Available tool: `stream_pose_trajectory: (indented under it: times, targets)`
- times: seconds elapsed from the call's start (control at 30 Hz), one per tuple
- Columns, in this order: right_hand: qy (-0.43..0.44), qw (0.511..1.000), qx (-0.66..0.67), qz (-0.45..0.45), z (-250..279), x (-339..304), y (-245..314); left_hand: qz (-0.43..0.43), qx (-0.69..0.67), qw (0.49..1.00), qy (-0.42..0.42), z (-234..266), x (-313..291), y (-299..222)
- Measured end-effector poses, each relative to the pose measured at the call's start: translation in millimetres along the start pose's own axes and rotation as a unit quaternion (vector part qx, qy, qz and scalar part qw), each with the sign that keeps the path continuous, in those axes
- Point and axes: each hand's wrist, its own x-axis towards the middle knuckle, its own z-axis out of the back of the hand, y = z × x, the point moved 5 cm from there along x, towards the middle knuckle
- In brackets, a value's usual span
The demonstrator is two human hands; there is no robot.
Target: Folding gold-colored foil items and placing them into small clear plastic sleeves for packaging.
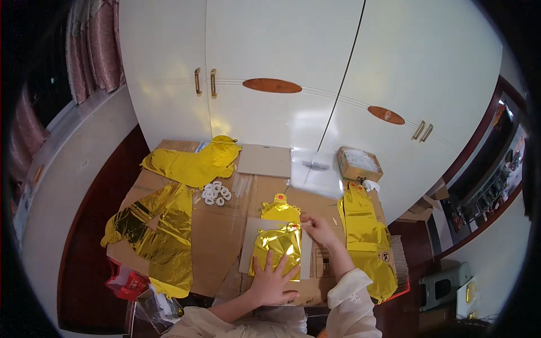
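Note:
A folded gold foil balloon (277,243) lies on a grey-white card (248,248) in front of me. Its upper part, with a small tab and a red dot, reaches past the card's far edge. My left hand (271,284) rests flat on the near part of the foil, fingers spread. At the foil's right edge, the thumb and fingers of my right hand (319,230) are pinched together. What lies between those fingertips is too small to make out.
Flattened cardboard (220,248) covers the table. More gold foil balloons (163,231) lie at left, with others (360,225) at right. White rings (216,193), a board (264,160), clear plastic (315,172) and a small box (359,163) sit toward the white cabinet (270,45).

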Motion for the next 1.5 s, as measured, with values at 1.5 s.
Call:
stream_pose_trajectory:
  times: [1.5]
  targets:
    - [0.080,0.902,-0.343,0.250,-3,-100,60,0.004,-0.009,1.000,-0.008,-5,2,0]
